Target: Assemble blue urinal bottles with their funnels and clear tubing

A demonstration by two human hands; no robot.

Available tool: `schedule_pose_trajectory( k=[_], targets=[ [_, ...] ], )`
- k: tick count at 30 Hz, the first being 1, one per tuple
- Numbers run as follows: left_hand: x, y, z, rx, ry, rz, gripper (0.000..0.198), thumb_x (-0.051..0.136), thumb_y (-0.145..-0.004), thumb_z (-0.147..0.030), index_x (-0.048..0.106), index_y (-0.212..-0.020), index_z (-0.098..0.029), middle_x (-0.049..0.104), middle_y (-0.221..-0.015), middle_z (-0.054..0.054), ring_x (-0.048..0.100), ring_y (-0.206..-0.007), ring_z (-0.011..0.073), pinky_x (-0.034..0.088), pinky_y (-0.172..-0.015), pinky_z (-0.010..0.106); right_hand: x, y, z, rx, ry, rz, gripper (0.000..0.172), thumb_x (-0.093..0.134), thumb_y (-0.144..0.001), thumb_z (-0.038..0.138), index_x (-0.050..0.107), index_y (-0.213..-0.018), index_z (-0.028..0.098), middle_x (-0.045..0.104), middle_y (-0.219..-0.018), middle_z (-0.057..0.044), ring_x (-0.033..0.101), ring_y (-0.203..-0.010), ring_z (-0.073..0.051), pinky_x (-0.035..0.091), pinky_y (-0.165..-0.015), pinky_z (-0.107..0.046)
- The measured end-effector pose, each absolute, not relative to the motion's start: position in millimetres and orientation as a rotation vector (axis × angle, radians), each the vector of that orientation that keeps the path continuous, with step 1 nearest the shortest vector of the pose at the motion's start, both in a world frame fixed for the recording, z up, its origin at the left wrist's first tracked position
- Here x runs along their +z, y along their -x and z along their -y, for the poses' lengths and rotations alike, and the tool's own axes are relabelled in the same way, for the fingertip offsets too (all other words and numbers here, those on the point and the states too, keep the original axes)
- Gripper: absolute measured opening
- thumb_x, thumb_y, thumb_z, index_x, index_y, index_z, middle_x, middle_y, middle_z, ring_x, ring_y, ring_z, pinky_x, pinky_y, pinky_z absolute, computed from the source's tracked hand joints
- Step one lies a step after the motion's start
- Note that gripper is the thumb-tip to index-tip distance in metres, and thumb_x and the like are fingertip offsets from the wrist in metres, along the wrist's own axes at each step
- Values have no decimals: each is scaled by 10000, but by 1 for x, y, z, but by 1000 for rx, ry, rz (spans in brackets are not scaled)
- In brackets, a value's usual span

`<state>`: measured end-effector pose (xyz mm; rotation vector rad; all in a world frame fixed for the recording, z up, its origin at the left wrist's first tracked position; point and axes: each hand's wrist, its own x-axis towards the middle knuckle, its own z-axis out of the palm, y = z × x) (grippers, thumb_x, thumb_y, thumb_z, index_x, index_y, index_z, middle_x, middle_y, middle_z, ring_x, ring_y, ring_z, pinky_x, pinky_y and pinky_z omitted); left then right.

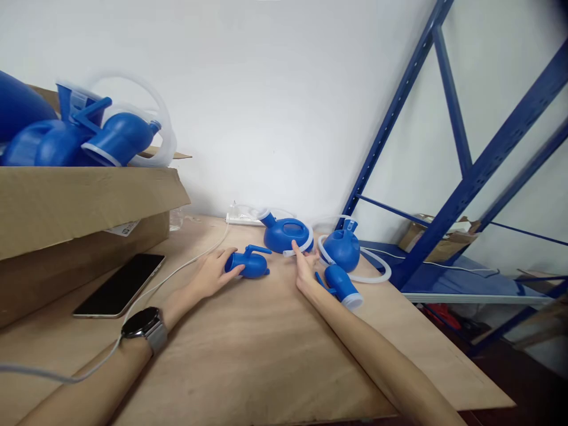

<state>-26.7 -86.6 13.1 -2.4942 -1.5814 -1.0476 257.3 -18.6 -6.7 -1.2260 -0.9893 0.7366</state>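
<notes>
My left hand (pixel 216 272) is closed round the wide end of a small blue plastic funnel cup (pixel 251 265), which lies on its side with its handle up. Ahead of it stands a blue urinal bottle (pixel 281 236) with a grip hole and a short slanted neck. At that bottle's front right, my right hand (pixel 306 266) has its fingers round a whitish hose (pixel 290 252) near its free end. A second blue bottle (pixel 344 249) stands to the right, with another funnel cup (pixel 341 284) lying against its front and a hose looping beside it.
A cardboard box (pixel 89 207) at the left holds several blue bottles and funnel cups. A phone (pixel 119 286) lies below it. A white cable (pixel 181 260) runs past my left wrist to a power strip (pixel 242 219). Blue metal shelving (pixel 444 219) stands right of the wooden table (pixel 266 355).
</notes>
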Motion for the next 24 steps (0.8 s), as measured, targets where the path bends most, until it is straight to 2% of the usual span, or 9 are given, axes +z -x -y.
schedule_pose_trajectory(
  k=[2,4,7,9,10,12,16,20,24],
  targets=[
    [12,25,87,-1056,2546,1604,596,457,-960,-647,638,-1285,-182,743,-1173,138,697,-1024,324,518,-905,435,7,-266,23,537,1273,963,976,694,-815,590,110,-1514,241,269,-1589,-215,317,-1487,-357,354,-1190,-542],
    [11,24,87,-1080,2577,1604,588,457,-964,-636,632,-1288,-178,738,-1186,143,694,-1034,324,513,-916,435,27,-272,25,228,1245,1170,911,673,-845,555,183,-1531,211,225,-1617,-208,252,-1523,-336,319,-1212,-516],
    [9,22,86,-1090,2594,1595,580,452,-974,-617,617,-1308,-173,716,-1241,159,679,-1090,333,498,-958,450,65,-269,13,-79,1241,1791,472,502,-975,443,504,-1372,188,492,-1465,-183,434,-1418,-312,357,-1177,-487],
    [7,21,85,-1074,2609,1592,585,446,-978,-612,603,-1325,-168,702,-1266,170,666,-1122,341,489,-979,464,85,-256,-5,8,1459,2140,367,465,-1001,381,579,-1300,200,627,-1340,-152,554,-1307,-284,399,-1131,-436],
    [6,22,84,-1061,2617,1589,587,444,-980,-614,598,-1329,-168,698,-1270,173,662,-1130,343,488,-981,466,92,-248,-17,32,1519,2183,389,582,-945,400,610,-1262,176,649,-1313,-168,575,-1281,-314,413,-1109,-440],
    [6,22,83,-1039,2625,1576,583,438,-983,-616,596,-1326,-172,696,-1266,171,659,-1134,340,488,-981,463,99,-230,-42,44,1587,2190,578,788,-780,431,615,-1241,129,634,-1327,-232,549,-1303,-395,427,-1070,-471],
    [6,23,85,-1002,2619,1553,559,439,-983,-622,608,-1291,-187,706,-1227,164,663,-1112,330,488,-971,455,97,-206,-81,49,1640,2104,616,813,-754,514,597,-1187,132,643,-1298,-272,574,-1261,-414,447,-997,-460],
    [7,24,86,-1003,2641,1540,551,461,-976,-620,605,-1286,-188,712,-1192,165,662,-1106,332,492,-956,452,98,-206,-102,116,1626,2080,605,745,-767,661,600,-1067,157,727,-1048,-206,665,-1049,-356,467,-837,-378],
    [8,25,85,-1006,2658,1535,547,466,-970,-629,605,-1281,-202,715,-1176,149,671,-1071,321,498,-923,433,109,-217,-112,212,1559,2193,565,774,-697,685,586,-889,188,703,-844,-74,620,-787,-224,414,-685,-293]
  ],
)
